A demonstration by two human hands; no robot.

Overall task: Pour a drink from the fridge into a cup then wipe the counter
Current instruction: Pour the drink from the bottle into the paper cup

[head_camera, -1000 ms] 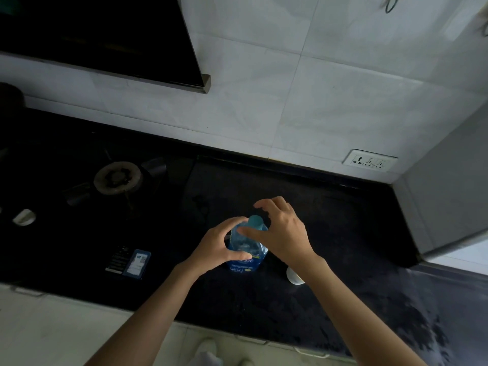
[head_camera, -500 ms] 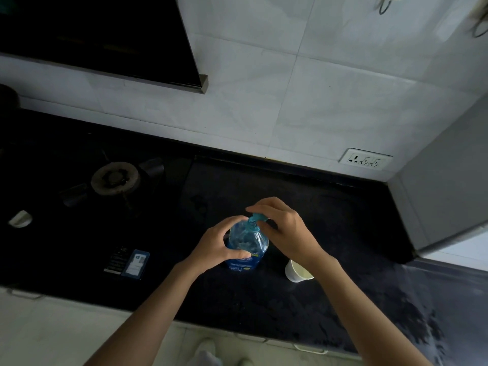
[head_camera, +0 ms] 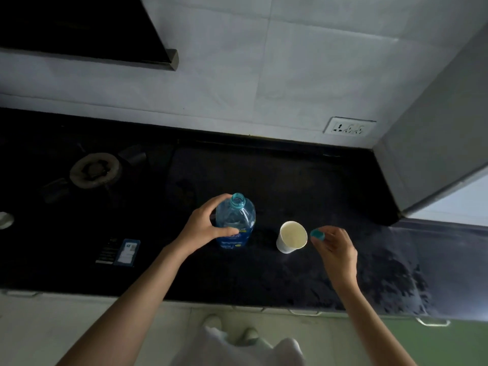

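A clear blue bottle (head_camera: pixel 235 223) stands upright on the dark table (head_camera: pixel 264 276). Its top is open, with no cap on it. The left hand (head_camera: pixel 204 226) is wrapped around the side of the bottle, fingers behind it and thumb in front, holding it tight.

Just to the right of the bottle stands 1 white cup (head_camera: pixel 291 236). The 2 things do not touch. The cup leans a little in this view, and its inside looks pale.

The right hand (head_camera: pixel 335 249) is just beside the cup, on its right. It pinches the small blue cap (head_camera: pixel 317 234) between thumb and fingers, close to the cup's rim.

On the left of the table is a round stove burner (head_camera: pixel 95 170). Near the front edge lies a small dark card (head_camera: pixel 118 251). A white wall socket (head_camera: pixel 349 126) sits on the tiled wall behind.
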